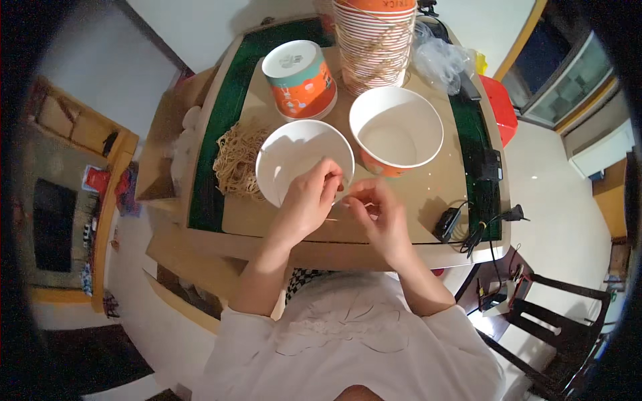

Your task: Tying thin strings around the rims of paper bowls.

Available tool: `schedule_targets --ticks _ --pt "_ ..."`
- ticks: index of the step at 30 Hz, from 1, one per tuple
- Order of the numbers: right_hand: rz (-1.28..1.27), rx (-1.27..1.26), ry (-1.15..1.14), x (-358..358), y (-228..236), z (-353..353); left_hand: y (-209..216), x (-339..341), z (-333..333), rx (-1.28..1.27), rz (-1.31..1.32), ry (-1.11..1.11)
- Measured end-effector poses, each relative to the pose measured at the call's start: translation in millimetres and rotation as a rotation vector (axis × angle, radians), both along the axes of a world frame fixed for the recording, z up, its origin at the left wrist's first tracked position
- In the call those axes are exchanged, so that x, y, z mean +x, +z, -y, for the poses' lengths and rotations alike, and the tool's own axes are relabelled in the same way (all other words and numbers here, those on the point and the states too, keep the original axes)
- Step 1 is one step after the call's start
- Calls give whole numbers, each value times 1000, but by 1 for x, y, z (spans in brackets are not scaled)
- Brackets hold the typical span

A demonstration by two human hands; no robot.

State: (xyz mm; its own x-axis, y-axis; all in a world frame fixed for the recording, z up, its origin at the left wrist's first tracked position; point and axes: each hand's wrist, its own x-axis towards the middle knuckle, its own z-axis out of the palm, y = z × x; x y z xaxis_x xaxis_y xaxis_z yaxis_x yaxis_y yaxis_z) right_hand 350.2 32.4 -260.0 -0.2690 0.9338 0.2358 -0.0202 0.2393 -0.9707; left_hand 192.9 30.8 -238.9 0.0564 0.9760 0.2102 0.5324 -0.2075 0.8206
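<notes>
My left hand is closed in a pinch over the near rim of a white-lined paper bucket. Just to its right, my right hand pinches too, its fingertips close to the left ones. A thin pale string shows in short bits about the fingertips; most of it is hidden by the fingers. A second upright paper bucket, orange outside, stands beyond the right hand. Left of the near bucket lies a tangled heap of tan string.
An orange and green bucket sits upside down at the back, beside a tall stack of buckets wound with string. Clear plastic bags lie right of the stack. A black adapter and cables occupy the table's right edge. A black chair stands at right.
</notes>
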Motion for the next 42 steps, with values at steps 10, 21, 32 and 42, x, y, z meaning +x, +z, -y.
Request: schedule_targets --ticks 10,21,32,42 --pt "549 215 266 3 46 -56 3 -8 2 -166 187 45" --pt "472 127 306 1 25 -52 4 0 66 494 -508 180" --pt "442 110 214 -30 19 -29 -75 2 72 629 -360 655" --pt "515 306 165 -30 16 -23 -56 4 75 704 -174 370"
